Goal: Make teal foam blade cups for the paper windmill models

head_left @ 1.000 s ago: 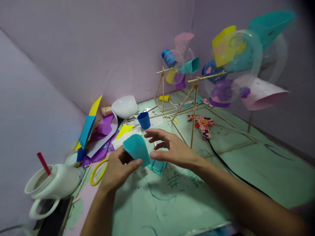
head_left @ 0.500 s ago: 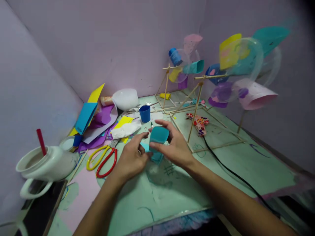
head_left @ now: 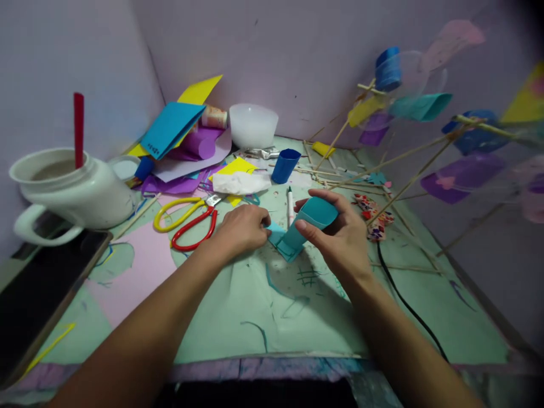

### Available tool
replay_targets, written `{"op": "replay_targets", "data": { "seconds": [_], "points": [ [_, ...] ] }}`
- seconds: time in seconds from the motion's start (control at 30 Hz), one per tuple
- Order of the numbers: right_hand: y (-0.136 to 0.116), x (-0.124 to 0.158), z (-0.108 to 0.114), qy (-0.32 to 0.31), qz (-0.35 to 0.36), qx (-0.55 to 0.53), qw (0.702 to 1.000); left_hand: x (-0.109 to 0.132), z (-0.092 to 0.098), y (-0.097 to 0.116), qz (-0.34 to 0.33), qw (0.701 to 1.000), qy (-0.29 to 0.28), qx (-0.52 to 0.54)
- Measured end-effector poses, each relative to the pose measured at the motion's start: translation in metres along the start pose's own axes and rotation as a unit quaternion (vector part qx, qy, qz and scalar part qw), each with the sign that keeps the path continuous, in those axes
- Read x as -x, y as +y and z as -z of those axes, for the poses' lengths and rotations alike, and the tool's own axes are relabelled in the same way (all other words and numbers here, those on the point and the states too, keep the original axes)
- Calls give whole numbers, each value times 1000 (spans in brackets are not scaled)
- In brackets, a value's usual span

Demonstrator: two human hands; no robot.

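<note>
A teal paper tube (head_left: 319, 211), with an open rounded top, stands tilted on the table. My right hand (head_left: 346, 235) is wrapped around it from the right, its thumb in front. At the tube's foot lies a flat teal paper piece (head_left: 278, 233); I cannot tell if the two are joined. My left hand (head_left: 246, 226) is closed in a pinch at this piece's left edge, close to the table. Behind the hands a capped marker (head_left: 290, 205) stands out, and farther back a dark blue paper cup (head_left: 285, 166). Scissors (head_left: 193, 224) with red and yellow handles lie beside my left wrist.
At left are a white mug-like jar (head_left: 80, 187) with a red stick and a dark phone (head_left: 55, 283). Coloured papers (head_left: 174, 130) and a white bowl (head_left: 254, 126) are at the back. Stick frames (head_left: 408, 181) carrying paper cups and a glue gun (head_left: 376, 218) with a black cord occupy the right.
The view has shifted left and down. The teal tube has been lowered to the table, and my left hand has moved down beside its base, fingers now pinched at the flat teal piece.
</note>
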State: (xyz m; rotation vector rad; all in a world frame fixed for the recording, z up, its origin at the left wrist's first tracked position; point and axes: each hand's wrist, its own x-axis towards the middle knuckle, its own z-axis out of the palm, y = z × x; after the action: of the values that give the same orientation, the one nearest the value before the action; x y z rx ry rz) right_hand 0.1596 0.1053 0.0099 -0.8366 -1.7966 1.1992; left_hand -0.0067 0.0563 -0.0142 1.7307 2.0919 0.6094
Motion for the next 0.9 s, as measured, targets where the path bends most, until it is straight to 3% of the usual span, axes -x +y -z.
{"op": "replay_targets", "data": {
  "seconds": [0.43, 0.9],
  "points": [
    [8, 8, -7, -28, 49, 76, 996, 2, 4, 1, -3, 1000, -11, -15],
    [11, 12, -7, -28, 39, 100, 994, 4, 6, 4, 2, 1000, -16, -17]
  ]
}}
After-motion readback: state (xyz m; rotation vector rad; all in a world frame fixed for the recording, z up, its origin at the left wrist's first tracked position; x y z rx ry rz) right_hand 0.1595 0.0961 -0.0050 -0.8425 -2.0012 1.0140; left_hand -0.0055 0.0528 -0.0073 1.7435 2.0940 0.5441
